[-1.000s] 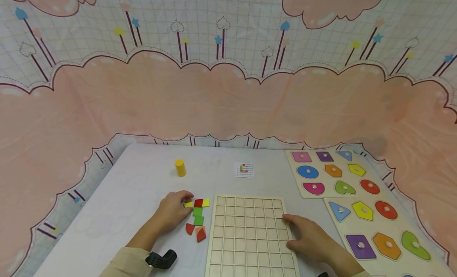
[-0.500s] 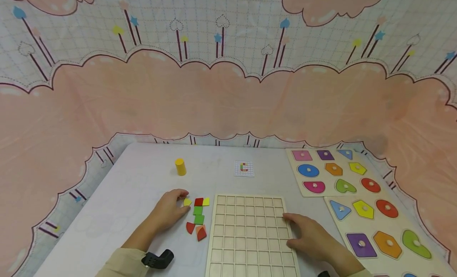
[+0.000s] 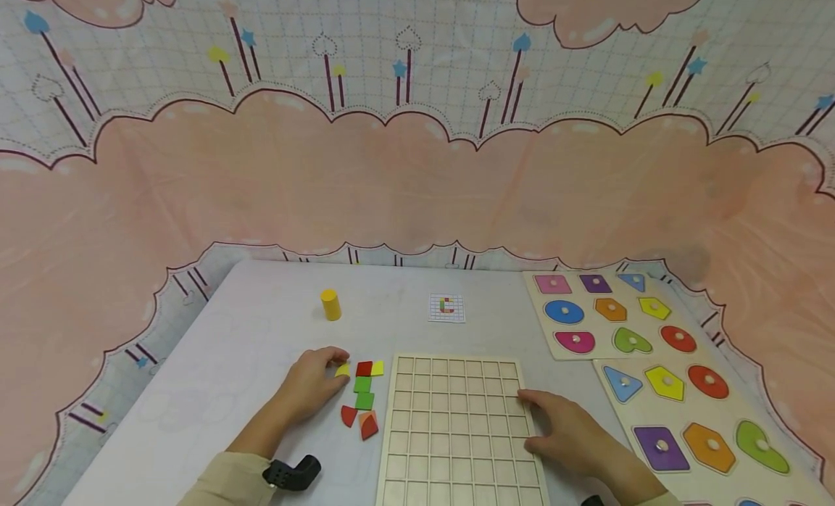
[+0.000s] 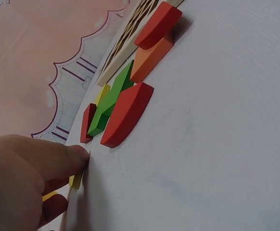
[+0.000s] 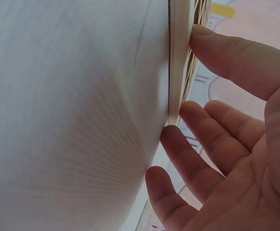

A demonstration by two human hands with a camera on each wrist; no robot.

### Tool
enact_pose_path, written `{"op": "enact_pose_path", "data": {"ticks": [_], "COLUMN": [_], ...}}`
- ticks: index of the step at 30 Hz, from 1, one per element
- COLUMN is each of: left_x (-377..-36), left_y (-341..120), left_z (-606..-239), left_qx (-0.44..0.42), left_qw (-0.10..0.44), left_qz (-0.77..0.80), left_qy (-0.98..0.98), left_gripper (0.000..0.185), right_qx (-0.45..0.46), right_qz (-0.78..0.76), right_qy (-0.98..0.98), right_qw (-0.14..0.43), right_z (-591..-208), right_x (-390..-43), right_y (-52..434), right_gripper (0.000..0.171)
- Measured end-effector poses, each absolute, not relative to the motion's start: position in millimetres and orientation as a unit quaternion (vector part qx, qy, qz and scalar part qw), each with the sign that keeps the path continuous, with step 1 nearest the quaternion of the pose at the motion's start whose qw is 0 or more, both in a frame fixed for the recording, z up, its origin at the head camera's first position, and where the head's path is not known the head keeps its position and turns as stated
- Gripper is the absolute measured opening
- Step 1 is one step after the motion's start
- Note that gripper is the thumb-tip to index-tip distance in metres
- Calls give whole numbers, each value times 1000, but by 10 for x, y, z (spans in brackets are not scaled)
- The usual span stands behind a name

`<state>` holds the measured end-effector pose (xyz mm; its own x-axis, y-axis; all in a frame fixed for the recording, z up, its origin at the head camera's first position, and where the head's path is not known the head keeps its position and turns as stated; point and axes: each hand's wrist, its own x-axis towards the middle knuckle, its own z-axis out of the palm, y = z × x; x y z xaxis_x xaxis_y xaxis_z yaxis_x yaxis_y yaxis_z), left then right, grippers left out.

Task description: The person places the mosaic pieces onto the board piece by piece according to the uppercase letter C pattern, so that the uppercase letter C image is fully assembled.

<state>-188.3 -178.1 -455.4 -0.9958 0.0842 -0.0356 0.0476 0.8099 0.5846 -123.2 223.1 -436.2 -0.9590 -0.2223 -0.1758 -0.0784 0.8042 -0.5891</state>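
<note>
My left hand (image 3: 312, 383) pinches a small yellow block (image 3: 342, 370) between thumb and fingertips, low over the white table. In the left wrist view this yellow block (image 4: 76, 181) shows below the thumb, partly hidden by the hand. Close by lie a red square block (image 3: 364, 369), another yellow block (image 3: 377, 368), two green square blocks (image 3: 362, 384), a red quarter-round block (image 3: 349, 416), and a second red quarter-round block (image 3: 369, 426) on top of an orange one. My right hand (image 3: 567, 430) rests with loose fingers at the right edge of a wooden grid board (image 3: 459, 423).
A yellow cylinder (image 3: 330, 305) stands at the back left. Farther right lies a gridded pattern card (image 3: 446, 309) with a small coloured figure. Two knobbed shape-puzzle boards (image 3: 603, 333) cover the table's right side. A patterned cloth (image 3: 417, 187) hangs behind.
My left hand has shifted slightly left with the yellow block, opening a small gap to the red square block. The right hand stays at the board's edge.
</note>
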Motion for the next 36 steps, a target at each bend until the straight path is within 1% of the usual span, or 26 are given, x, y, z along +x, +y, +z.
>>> {"op": "enact_pose_path", "data": {"ticks": [9, 18, 26, 36], "left_x": [-1884, -1839, -1808, -1807], "left_y": [-1740, -1598, -1381, -1092], "left_z": [-4573, -4430, -4385, -4438], "left_qx": [30, 41, 78, 138], "left_qw": [18, 24, 32, 35], "left_qz": [296, 332, 359, 391], "left_qy": [954, 942, 929, 909], "left_gripper": [31, 32, 31, 30], "right_qx": [-84, -95, -110, -96], "right_qz": [-308, -306, -308, -310], "right_qy": [940, 940, 939, 939], "right_qw": [123, 116, 110, 116], "right_z": [-4362, -4362, -4362, -4366], "right_x": [-1227, -1229, -1220, -1219], "right_y": [2250, 2259, 2280, 2275], "right_gripper": [68, 67, 68, 69]}}
